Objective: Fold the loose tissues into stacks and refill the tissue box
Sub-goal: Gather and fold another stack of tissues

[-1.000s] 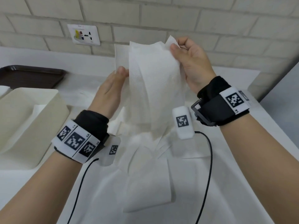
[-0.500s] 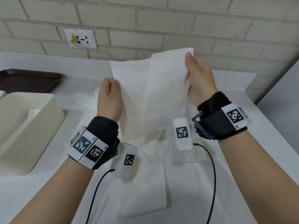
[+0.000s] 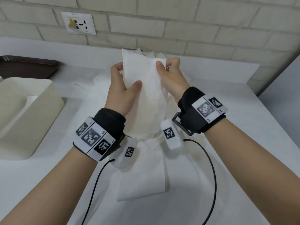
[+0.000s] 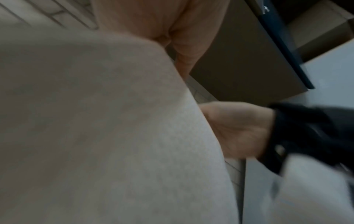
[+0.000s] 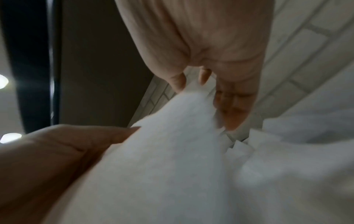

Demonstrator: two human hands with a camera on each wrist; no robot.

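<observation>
Both hands hold one tissue (image 3: 146, 95) up between them: the left hand (image 3: 121, 93) pinches its left edge, the right hand (image 3: 170, 78) its top corner. Pulled unevenly, the thin sheet could tear or fold crooked. The tissue box (image 3: 32, 117) waits left of the left hand.

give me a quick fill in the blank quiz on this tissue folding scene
1. Both hands hold up one white ____ above the table.
2. The open cream tissue box sits on the person's ____ side.
3. The dark brown tray lies ____ the box, towards the wall.
4. The white socket plate is mounted on the ____ wall.

Missing words: tissue; left; behind; brick
</observation>
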